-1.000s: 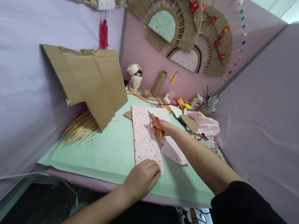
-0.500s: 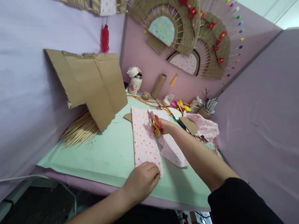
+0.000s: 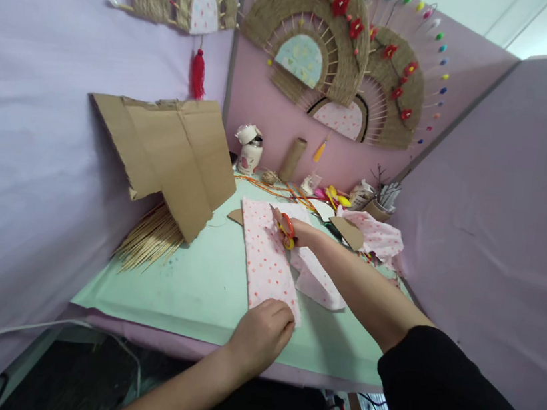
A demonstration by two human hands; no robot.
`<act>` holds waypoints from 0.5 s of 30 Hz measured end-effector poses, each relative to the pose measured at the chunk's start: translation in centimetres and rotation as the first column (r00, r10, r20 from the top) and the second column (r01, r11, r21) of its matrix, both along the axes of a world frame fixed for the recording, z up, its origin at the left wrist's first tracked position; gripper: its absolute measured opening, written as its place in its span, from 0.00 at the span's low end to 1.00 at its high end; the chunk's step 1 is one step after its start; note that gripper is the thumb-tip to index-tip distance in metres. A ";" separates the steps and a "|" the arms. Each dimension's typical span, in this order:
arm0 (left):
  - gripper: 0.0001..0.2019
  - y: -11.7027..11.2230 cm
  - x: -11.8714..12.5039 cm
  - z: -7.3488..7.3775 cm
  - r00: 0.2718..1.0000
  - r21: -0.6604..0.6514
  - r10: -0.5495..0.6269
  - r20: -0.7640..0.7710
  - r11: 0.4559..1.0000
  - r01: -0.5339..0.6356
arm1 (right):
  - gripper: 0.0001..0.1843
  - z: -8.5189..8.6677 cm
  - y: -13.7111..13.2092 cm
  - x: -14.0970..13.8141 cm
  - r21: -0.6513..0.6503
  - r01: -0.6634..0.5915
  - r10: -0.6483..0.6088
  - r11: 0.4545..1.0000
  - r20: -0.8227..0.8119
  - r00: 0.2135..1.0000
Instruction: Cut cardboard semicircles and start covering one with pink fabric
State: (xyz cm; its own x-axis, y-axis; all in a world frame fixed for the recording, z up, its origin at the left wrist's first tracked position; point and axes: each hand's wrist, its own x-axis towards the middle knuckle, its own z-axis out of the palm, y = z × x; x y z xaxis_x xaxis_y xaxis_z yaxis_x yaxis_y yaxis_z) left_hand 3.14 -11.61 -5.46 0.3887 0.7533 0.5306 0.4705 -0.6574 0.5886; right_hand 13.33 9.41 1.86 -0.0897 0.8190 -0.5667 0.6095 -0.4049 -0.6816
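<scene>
Pink fabric with red dots (image 3: 268,265) lies on the green-covered table, slit from its near edge so a strip on the right spreads away. My left hand (image 3: 264,331) is closed on the near end of the fabric, at the table's front. My right hand (image 3: 297,230) grips red-and-yellow-handled scissors (image 3: 287,227) over the upper part of the fabric, at the inner end of the slit. The scissors' blades point up and left, partly hidden by my fingers. A bit of brown cardboard (image 3: 236,216) shows from beside the fabric's left edge.
A big cardboard sheet (image 3: 179,152) leans at left over a bundle of thin sticks (image 3: 150,242). Behind stand a jar (image 3: 250,156), a twine roll (image 3: 293,159) and orange cords (image 3: 270,186). At right lie a cardboard half-round (image 3: 348,232) and crumpled dotted fabric (image 3: 380,236). Partition walls enclose the table.
The scissors' handles look closer together than before. My left hand keeps its hold on the fabric's near end. The whole view has shifted slightly.
</scene>
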 end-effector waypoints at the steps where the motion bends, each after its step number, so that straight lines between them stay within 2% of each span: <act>1: 0.06 0.0 0.0 0.0 1.000 -0.004 0.001 -0.003 1.000 -0.001 | 0.33 0.0 0.0 0.0 -0.009 0.011 -0.011 1.000 -0.014 1.000; 7: 0.06 -0.1 0.0 0.0 1.000 -0.007 0.000 -0.007 1.000 0.000 | 0.34 0.4 0.3 0.1 -0.056 0.034 -0.039 0.998 -0.081 0.996; 15: 0.06 0.0 0.0 -0.3 1.000 0.002 0.008 -0.012 1.000 -0.008 | 0.34 0.7 0.8 -0.2 -0.060 0.010 -0.014 0.998 -0.079 0.997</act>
State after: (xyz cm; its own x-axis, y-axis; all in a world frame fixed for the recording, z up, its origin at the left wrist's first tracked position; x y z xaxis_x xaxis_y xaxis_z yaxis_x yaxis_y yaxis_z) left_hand 3.16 -11.59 -5.73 0.3891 0.7555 0.5271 0.4826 -0.6545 0.5820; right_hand 13.10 10.19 2.54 -0.1264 0.7852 -0.6062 0.5495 -0.4534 -0.7018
